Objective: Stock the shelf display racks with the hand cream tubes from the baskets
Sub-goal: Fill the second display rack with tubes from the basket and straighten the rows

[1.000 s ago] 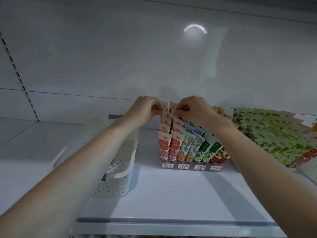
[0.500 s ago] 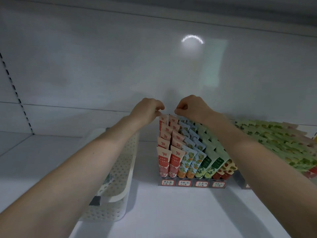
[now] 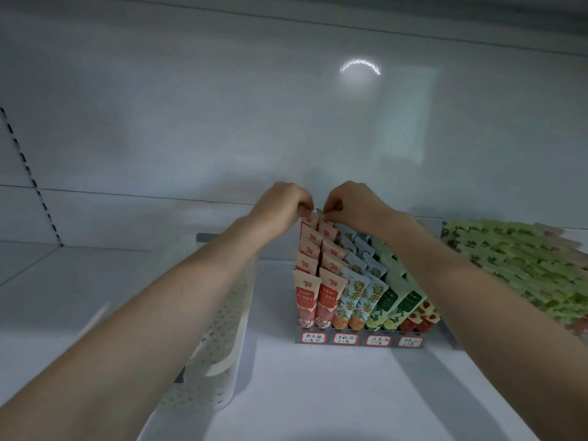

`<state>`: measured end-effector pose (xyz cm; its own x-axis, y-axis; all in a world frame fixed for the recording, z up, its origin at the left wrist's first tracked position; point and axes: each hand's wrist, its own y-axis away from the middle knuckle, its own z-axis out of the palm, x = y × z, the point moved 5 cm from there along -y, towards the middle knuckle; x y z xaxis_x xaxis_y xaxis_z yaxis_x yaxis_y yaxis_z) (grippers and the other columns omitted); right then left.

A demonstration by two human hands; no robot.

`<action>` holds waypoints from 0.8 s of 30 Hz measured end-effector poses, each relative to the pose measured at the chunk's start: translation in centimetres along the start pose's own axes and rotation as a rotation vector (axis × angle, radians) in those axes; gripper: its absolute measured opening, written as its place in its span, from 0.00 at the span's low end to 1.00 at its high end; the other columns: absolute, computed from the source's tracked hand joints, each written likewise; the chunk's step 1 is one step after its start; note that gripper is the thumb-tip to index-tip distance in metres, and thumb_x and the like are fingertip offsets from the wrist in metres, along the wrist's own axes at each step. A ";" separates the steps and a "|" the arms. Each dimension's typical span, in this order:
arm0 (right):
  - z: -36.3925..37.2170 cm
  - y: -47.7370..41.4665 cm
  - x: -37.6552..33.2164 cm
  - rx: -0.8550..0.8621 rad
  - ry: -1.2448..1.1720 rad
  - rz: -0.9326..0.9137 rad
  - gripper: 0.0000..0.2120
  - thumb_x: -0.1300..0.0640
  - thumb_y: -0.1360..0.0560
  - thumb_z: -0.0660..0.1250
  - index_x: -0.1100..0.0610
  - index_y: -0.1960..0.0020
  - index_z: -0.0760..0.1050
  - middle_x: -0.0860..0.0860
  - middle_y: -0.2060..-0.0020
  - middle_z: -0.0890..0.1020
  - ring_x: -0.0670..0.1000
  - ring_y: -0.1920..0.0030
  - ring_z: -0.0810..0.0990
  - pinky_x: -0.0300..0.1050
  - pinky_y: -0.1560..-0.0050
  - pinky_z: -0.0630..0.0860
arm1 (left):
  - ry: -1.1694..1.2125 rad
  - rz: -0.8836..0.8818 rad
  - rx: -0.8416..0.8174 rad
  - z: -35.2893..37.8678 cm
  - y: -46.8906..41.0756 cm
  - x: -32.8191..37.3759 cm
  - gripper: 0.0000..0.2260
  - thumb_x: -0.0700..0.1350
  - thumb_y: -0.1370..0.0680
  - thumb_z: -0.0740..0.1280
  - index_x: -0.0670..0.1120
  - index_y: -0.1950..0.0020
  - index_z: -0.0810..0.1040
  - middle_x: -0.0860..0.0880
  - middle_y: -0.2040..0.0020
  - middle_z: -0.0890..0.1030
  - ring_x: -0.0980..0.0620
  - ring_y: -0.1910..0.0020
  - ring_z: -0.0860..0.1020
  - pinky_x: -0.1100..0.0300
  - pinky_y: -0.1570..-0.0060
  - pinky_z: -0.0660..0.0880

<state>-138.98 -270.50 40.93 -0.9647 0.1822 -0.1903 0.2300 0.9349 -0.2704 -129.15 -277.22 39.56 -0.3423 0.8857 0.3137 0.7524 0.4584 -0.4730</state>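
Seating the rearmost red-and-cream hand cream tubes [image 3: 309,222] in the two left lanes of a grey tiered display rack [image 3: 359,341] on a white shelf [image 3: 318,394], a person's left hand [image 3: 280,206] and right hand [image 3: 353,202] each curl their fingertips in what appears to be a pinch on a crimped tube top at the back of the row. Blue floral and green tubes [image 3: 359,291] fill the neighbouring lanes. A white perforated plastic basket [image 3: 219,329] stands just left of the rack, its contents hidden behind the forearm. The next move likely calls for letting go and reaching into that basket for more stock.
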 end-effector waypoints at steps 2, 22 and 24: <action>0.1 0.0 0.0 0.002 0.011 0.008 0.08 0.61 0.24 0.65 0.62 0.50 0.80 0.55 0.49 0.81 0.54 0.49 0.79 0.40 0.51 0.72 | -0.003 0.000 0.002 0.0 0.0 0.0 0.08 0.36 0.23 0.65 0.39 0.47 0.82 0.42 0.47 0.82 0.45 0.46 0.78 0.60 0.46 0.70; -1.1 1.3 -0.2 0.091 -0.091 0.025 0.09 0.63 0.23 0.61 0.62 0.48 0.79 0.55 0.48 0.81 0.53 0.47 0.78 0.40 0.50 0.71 | -0.016 0.000 0.043 -1.2 0.9 0.3 0.11 0.38 0.21 0.63 0.38 0.40 0.78 0.41 0.41 0.79 0.45 0.41 0.76 0.57 0.40 0.69; -2.2 1.9 -0.1 0.138 -0.126 0.029 0.09 0.63 0.23 0.61 0.63 0.48 0.79 0.55 0.49 0.81 0.52 0.49 0.78 0.41 0.49 0.73 | -0.001 -0.001 0.076 -1.9 1.0 0.6 0.11 0.38 0.21 0.63 0.38 0.41 0.79 0.41 0.42 0.80 0.45 0.42 0.77 0.57 0.41 0.70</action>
<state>-138.73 -268.06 42.55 -0.9357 0.1604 -0.3143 0.2808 0.8778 -0.3880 -127.53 -276.36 40.86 -0.3434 0.8854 0.3132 0.7073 0.4632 -0.5340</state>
